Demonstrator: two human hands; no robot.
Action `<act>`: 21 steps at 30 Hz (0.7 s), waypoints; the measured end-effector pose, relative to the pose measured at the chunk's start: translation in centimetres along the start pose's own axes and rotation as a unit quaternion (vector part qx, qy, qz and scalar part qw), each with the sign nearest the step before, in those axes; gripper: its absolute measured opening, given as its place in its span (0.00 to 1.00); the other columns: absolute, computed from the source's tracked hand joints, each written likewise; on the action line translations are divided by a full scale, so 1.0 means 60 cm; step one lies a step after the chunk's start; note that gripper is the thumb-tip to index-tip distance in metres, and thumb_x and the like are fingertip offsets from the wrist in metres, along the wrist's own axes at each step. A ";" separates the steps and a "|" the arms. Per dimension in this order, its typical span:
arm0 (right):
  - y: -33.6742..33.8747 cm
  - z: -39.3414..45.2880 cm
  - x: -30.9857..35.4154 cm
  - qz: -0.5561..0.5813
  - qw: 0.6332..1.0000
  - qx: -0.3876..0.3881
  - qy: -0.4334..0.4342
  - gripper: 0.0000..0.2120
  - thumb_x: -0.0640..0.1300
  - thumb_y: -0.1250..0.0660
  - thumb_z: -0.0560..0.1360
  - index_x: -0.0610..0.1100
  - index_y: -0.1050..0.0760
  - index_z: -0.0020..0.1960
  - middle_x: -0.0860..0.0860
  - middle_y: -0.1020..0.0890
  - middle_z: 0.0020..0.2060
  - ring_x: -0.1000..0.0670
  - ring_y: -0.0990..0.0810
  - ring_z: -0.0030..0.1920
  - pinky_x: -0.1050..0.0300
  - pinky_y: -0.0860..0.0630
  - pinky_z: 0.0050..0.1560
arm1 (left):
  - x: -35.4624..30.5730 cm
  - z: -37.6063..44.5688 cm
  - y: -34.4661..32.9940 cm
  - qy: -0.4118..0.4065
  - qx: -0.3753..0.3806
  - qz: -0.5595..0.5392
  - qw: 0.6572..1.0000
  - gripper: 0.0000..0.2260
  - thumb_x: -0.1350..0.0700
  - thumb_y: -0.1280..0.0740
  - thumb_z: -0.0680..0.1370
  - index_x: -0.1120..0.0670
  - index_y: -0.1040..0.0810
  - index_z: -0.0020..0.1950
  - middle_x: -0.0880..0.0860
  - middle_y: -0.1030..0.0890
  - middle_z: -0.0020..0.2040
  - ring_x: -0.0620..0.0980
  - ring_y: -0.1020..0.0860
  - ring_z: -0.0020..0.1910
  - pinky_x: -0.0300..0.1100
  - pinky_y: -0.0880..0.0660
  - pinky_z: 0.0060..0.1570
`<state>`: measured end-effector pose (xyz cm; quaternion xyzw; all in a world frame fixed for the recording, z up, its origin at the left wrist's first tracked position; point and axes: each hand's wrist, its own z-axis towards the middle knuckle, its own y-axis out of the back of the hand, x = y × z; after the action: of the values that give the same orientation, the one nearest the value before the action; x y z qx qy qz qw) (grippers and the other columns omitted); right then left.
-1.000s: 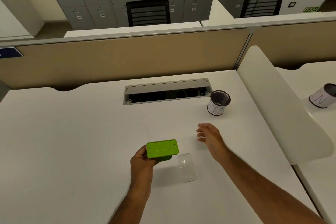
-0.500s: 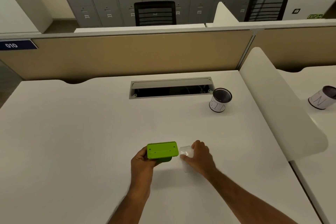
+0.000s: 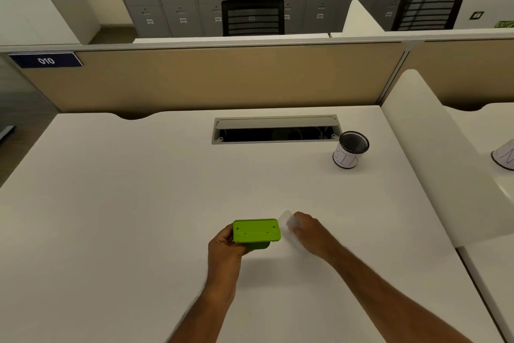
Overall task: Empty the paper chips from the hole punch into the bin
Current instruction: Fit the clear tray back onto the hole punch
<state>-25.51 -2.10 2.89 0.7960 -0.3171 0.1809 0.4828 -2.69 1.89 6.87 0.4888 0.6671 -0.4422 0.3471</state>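
My left hand (image 3: 226, 245) grips the green hole punch (image 3: 256, 231) a little above the white desk (image 3: 139, 203), its flat underside turned up toward me. Just right of the punch, my right hand (image 3: 311, 231) holds a clear plastic chip tray cover (image 3: 288, 222), lifted and tilted off the desk; my fingers hide most of it. The bin (image 3: 351, 150), a small black mesh cup wrapped in white paper with letters, stands upright at the far right of the desk, well away from both hands.
An open cable tray slot (image 3: 276, 129) is set into the desk's far middle. A tan partition (image 3: 211, 78) closes the back. A white curved divider (image 3: 434, 153) borders the right side, with a second labelled cup (image 3: 504, 157) beyond it.
My right hand came back from the far right, dropped onto the clear cover lying beside the punch and has lifted it. The left hand has kept the punch in place.
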 end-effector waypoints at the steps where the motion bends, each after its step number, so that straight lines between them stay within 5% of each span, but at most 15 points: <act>1: 0.010 -0.006 0.013 0.010 1.000 -0.003 0.019 0.09 0.46 0.40 0.83 0.47 0.30 0.44 0.52 0.23 0.40 0.45 0.23 0.44 0.48 0.27 0.45 | 0.000 0.000 0.001 0.001 0.000 0.001 1.000 0.19 0.76 0.32 0.76 0.56 0.11 0.56 0.62 0.10 0.51 0.65 0.10 0.47 0.44 0.13 0.45; 6: 0.057 -0.044 0.094 0.045 0.992 -0.015 0.113 0.14 0.58 0.42 0.84 0.49 0.23 0.51 0.50 0.16 0.44 0.48 0.20 0.43 0.47 0.23 0.47 | 0.002 -0.002 0.006 0.009 0.011 0.017 1.000 0.20 0.76 0.32 0.76 0.56 0.11 0.56 0.62 0.10 0.51 0.66 0.10 0.48 0.45 0.13 0.47; 11: 0.062 -0.091 0.155 -0.008 0.981 0.026 0.190 0.15 0.47 0.42 0.86 0.52 0.22 0.69 0.53 0.14 0.58 0.50 0.18 0.56 0.53 0.24 0.59 | 0.007 -0.007 0.001 0.010 0.005 0.044 0.999 0.21 0.76 0.31 0.75 0.53 0.10 0.56 0.60 0.09 0.51 0.63 0.10 0.47 0.45 0.13 0.45; 21: 0.034 -0.119 0.177 -0.234 0.928 -0.002 0.289 0.20 0.45 0.42 0.85 0.50 0.30 0.77 0.51 0.21 0.70 0.47 0.23 0.67 0.52 0.30 0.68 | 0.011 -0.010 -0.002 0.003 -0.020 0.077 0.997 0.23 0.76 0.30 0.75 0.49 0.10 0.54 0.54 0.09 0.48 0.54 0.10 0.47 0.39 0.14 0.42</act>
<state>-18.99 0.02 13.89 0.7602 0.0312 0.2838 0.5836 -3.01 2.69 6.52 0.5329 0.6374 -0.3994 0.3876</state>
